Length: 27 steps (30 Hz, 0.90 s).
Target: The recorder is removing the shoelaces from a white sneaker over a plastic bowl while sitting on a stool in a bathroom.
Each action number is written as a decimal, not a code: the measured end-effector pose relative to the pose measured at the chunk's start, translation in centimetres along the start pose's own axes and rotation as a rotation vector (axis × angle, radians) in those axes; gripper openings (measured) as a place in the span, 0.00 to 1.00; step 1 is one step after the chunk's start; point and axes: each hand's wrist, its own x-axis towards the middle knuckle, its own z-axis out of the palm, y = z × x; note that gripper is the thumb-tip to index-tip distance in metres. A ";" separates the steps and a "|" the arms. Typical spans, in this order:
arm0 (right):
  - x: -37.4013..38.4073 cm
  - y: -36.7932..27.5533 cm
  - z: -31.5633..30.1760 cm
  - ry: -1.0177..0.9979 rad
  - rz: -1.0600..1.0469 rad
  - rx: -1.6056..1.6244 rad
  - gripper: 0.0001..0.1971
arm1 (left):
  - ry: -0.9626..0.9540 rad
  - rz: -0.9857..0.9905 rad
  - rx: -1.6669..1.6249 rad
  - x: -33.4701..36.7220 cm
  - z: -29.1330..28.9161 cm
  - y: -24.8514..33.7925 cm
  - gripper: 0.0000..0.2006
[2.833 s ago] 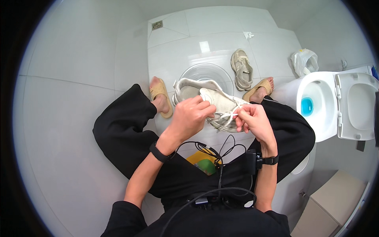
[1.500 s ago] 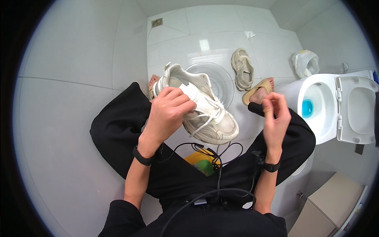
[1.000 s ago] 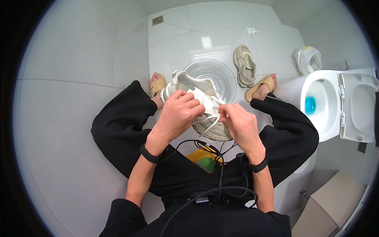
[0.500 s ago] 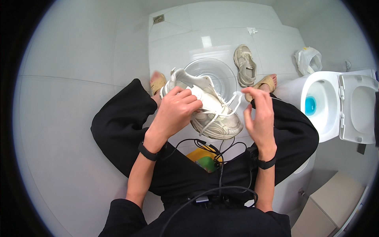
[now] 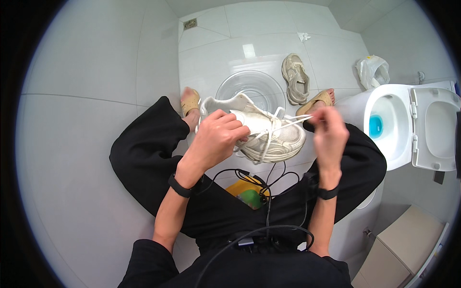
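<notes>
A white and grey sneaker (image 5: 281,143) is held up between my knees, its toe turned to the right. My left hand (image 5: 220,137) is closed round its tongue and near side. From the eyelets a white shoelace (image 5: 297,120) runs taut to my right hand (image 5: 330,134), whose fingers pinch it; this hand is somewhat blurred. Other loops of lace hang over the shoe's near side. Just beyond the sneaker stands a clear round basin (image 5: 252,84), partly hidden by it. The second sneaker (image 5: 295,79) lies on the floor to the basin's right.
A toilet (image 5: 391,127) with its lid raised is on the right, with a white plastic bag (image 5: 373,72) beyond it. Black cables (image 5: 269,185) trail between my legs over a yellow and green item (image 5: 249,194). A beige cabinet (image 5: 408,240) stands at the lower right.
My right hand has closed on the lace and drawn it to the right, pulling it straight. The sneaker has shifted slightly right, while my left hand keeps its hold.
</notes>
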 end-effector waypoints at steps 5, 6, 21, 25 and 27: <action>1.1 3.3 -3.7 0.210 0.366 -0.012 0.08 | 0.031 -0.012 0.008 0.1 -0.2 -0.1 0.07; 0.9 2.8 -3.1 0.142 0.314 -0.043 0.09 | 0.028 -0.007 0.014 0.2 -0.4 0.0 0.07; -1.5 -3.4 2.1 -0.300 -0.147 0.194 0.14 | 0.007 0.014 0.060 0.1 -0.4 -0.3 0.06; 0.2 2.8 -2.2 -0.056 0.103 -0.183 0.11 | 0.022 0.007 0.006 -0.1 -0.8 -0.4 0.06; 0.7 5.3 -4.9 0.064 0.435 -0.253 0.07 | 0.042 -0.041 0.091 -0.2 -1.7 -0.8 0.07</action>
